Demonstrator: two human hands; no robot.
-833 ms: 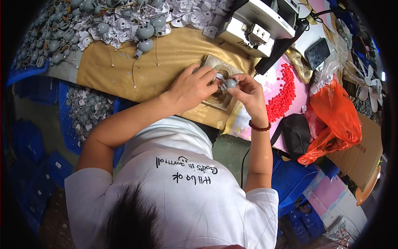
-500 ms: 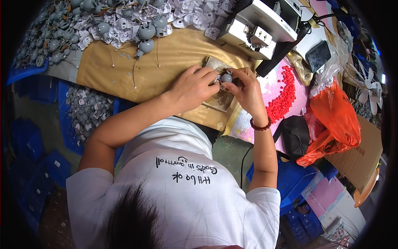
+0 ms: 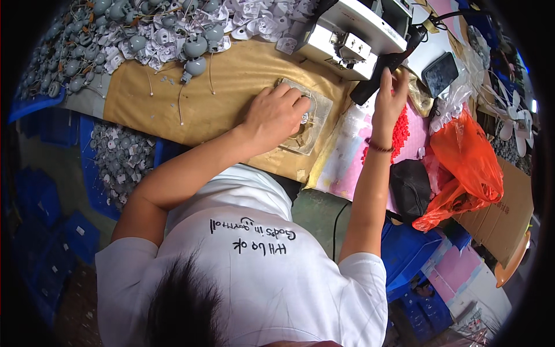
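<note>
The left hand (image 3: 273, 115) holds a small part (image 3: 305, 118) on the square plate (image 3: 322, 111); I can't tell if the right hand (image 3: 389, 107) grips anything.

Left hand (image 3: 276, 113) with fingers curled downward; right arm (image 3: 367, 196) outstretched, right hand (image 3: 389, 103) with fingers apart.

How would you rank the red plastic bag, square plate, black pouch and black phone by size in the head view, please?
1. Red plastic bag
2. Square plate and black pouch: too alike to rank, as the left hand partly hides the plate
3. Black phone
</note>
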